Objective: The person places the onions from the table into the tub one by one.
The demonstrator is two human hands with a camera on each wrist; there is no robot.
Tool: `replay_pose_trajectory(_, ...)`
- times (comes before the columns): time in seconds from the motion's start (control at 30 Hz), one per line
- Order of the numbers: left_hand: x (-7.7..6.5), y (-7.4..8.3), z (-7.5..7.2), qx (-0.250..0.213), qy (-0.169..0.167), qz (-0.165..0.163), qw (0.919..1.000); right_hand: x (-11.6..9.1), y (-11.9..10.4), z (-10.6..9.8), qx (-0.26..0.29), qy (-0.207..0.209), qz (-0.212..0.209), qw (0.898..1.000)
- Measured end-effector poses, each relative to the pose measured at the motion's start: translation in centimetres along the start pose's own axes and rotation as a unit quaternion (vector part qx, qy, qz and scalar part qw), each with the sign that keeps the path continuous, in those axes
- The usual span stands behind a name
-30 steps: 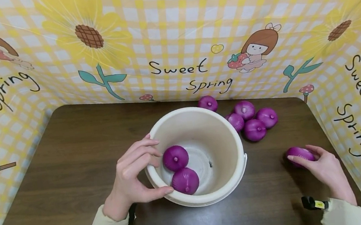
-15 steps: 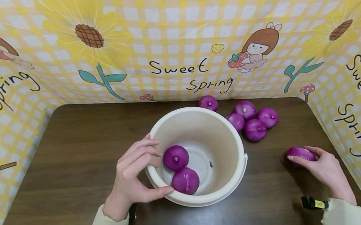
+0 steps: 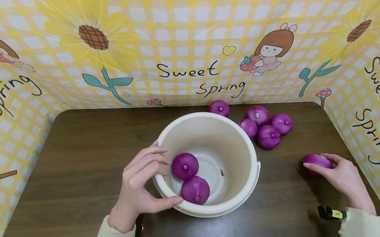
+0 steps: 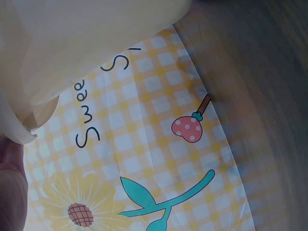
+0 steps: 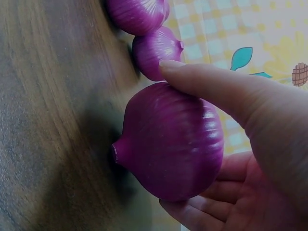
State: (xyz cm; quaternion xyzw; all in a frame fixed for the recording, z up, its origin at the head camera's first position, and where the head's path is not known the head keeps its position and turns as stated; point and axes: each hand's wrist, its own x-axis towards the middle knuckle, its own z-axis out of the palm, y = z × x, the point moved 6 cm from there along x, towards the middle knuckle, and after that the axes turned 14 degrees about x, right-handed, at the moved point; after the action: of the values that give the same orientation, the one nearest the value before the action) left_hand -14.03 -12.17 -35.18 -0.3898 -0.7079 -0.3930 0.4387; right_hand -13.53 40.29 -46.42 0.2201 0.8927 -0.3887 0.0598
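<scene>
You are at a counter (image 3: 75, 168) in a small cloth-walled booth, more a screened-off corner than a furnished room. A yellow-and-white checked cloth (image 3: 171, 26) rises behind the counter and along both its sides, printed with sunflowers (image 3: 94, 37), strawberries (image 3: 249, 63), girls (image 3: 272, 52) and the words "Sweet Spring" (image 3: 187, 71). The counter's dark wood-grain top has rounded far corners. The bucket (image 3: 209, 132) and purple onions (image 3: 268, 136) suit a kitchen, yet the cloth screens off the surroundings, so you cannot tell whether a home or lab lies beyond. A black device (image 3: 325, 213) with a yellow label (image 3: 337, 214) sits at your right sleeve (image 3: 361, 226).
</scene>
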Motion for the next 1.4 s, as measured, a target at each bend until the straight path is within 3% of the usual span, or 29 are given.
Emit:
replay_pose_trajectory(0.73, -0.3, -0.4, 0.0, -0.001, -0.003, -0.002, 1.0000, -0.4, -2.0, 0.0, 0.003, 0.026, -0.057, 0.998)
replay_pose_trajectory(1.4, -0.1, 0.0, 0.0, 0.000, -0.002, -0.002, 1.0000, -0.8, -4.0, 0.4, 0.035, 0.042, -0.081, 0.995)
